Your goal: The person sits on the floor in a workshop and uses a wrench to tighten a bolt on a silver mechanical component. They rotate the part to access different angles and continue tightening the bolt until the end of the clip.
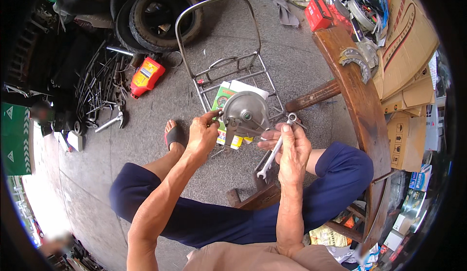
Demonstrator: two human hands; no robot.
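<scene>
Grey floor (92, 169) opens out leftward; the bench (362, 120) bounds the right. Right hand (293, 150) holds a wrench (273, 155) beside the disc (238, 104); left hand (203, 132) reaches its edge, grip unclear.

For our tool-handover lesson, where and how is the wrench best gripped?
Probably by the wrench's lower shank, coming from the picture's lower left: the right hand holds it near the ring end, leaving that straight, slanting part bare.

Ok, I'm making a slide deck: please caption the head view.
Left hand at the edge of a round metal disc, right hand holding a wrench.
</scene>
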